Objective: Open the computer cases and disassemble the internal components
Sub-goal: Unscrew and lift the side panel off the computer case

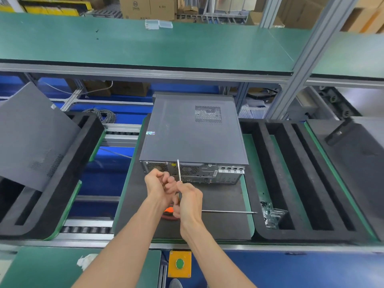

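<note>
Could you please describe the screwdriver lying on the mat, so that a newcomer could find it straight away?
Start at the grey computer case on the dark mat in the middle of the line. On the mat in front of it, partly under the hands, lies the screwdriver, its long shaft pointing right. Its orange handle and flat-lying position distinguish it from the upright one held in the right hand.

A green-topped shelf (145, 46) on grey aluminium posts (311, 59) spans the workstation. Cardboard boxes (147, 7) stand stacked behind it.
</note>
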`<state>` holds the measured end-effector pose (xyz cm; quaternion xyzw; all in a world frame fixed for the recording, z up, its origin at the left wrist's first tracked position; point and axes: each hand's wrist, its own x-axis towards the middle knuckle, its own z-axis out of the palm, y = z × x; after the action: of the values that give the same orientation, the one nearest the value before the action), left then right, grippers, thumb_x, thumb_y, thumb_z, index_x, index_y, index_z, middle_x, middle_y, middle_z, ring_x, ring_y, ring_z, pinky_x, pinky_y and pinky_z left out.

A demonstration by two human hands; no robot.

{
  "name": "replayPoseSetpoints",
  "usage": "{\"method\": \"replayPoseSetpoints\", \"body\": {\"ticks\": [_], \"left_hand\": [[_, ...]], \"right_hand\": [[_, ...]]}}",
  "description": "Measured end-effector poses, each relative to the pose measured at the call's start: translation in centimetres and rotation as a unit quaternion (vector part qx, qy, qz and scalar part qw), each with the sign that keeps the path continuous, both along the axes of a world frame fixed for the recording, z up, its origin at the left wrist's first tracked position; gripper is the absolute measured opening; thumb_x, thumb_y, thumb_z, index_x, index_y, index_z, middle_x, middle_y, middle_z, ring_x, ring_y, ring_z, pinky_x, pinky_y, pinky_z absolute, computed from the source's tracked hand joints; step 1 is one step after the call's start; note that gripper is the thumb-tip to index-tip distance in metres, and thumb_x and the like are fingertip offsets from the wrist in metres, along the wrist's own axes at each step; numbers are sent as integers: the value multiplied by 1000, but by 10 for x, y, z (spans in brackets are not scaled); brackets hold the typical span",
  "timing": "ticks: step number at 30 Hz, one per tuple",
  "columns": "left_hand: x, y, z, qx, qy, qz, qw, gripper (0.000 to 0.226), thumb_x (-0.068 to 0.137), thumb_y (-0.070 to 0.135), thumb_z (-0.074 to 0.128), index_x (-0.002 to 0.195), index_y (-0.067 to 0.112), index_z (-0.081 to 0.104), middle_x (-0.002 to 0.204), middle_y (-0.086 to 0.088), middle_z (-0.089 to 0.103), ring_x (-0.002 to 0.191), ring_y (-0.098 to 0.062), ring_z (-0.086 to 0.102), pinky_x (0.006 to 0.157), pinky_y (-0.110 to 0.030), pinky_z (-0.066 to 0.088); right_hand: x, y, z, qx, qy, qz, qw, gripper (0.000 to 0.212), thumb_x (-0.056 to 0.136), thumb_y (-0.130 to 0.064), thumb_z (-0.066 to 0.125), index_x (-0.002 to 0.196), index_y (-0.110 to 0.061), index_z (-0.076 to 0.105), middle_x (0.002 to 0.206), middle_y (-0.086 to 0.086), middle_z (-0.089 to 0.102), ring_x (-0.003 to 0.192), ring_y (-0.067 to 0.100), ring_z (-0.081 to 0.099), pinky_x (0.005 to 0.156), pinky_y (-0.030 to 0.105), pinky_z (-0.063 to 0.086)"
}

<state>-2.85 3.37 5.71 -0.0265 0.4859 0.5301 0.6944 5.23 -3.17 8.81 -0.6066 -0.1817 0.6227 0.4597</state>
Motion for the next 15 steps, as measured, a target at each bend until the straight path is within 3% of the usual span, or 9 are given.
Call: {"method": "replayPoseSetpoints", "body": {"ticks": [2, 4, 7, 9, 10, 12, 15], "left_hand": [[11, -3, -2, 1, 25, -52, 998, 42, 85, 23, 43, 46, 19, 30, 47, 2, 27, 34, -11, 15, 33, -15, 13], [31, -7, -6, -6, 107, -137, 985, 46, 88, 21, 49, 45, 22, 31, 44, 4, 24, 33, -12, 15, 35, -16, 14], [72, -18, -9, -2, 217, -274, 937, 37, 94, 24, 54, 58, 23, 49, 36, 9, 41, 28, -7, 36, 39, -19, 28], [96, -22, -10, -1, 214, -327, 920, 29, 98, 29, 53, 70, 22, 47, 39, 10, 47, 32, -2, 43, 46, -22, 33], [107, -23, -9, 4, 197, -337, 921, 28, 94, 26, 56, 69, 20, 44, 45, 4, 46, 39, -8, 44, 50, -24, 29], [127, -21, -8, 11, 175, -344, 922, 29, 88, 13, 57, 63, 16, 43, 60, -7, 36, 53, -18, 35, 56, -28, 18], [153, -19, -7, 16, 160, -380, 911, 26, 88, -4, 55, 65, 6, 52, 67, -10, 39, 59, -20, 38, 57, -28, 24]], "right_hand": [[10, 0, 0, 13, -15, -27, 999, 38, 97, -19, 57, 59, -20, 59, 50, -4, 44, 40, 8, 32, 40, 19, 27], [21, 1, -1, 17, -36, -58, 998, 42, 96, -20, 58, 54, -21, 59, 51, -3, 49, 43, 9, 40, 43, 22, 33], [39, 0, -3, 15, -55, -117, 991, 38, 95, -23, 59, 57, -21, 63, 57, 0, 55, 57, 14, 51, 58, 29, 42], [54, -1, -5, 14, -58, -148, 987, 38, 94, -25, 59, 57, -23, 63, 55, -3, 54, 58, 16, 50, 59, 30, 39], [63, -1, -5, 13, -61, -161, 985, 38, 94, -26, 59, 56, -23, 63, 53, -4, 53, 57, 17, 49, 58, 29, 37], [83, -2, -5, 8, -70, -183, 981, 40, 94, -26, 59, 54, -24, 61, 49, -7, 50, 54, 16, 45, 54, 29, 35], [112, -5, -5, -1, -84, -216, 973, 43, 94, -24, 59, 51, -25, 62, 49, -9, 52, 57, 17, 50, 60, 32, 42]]}}
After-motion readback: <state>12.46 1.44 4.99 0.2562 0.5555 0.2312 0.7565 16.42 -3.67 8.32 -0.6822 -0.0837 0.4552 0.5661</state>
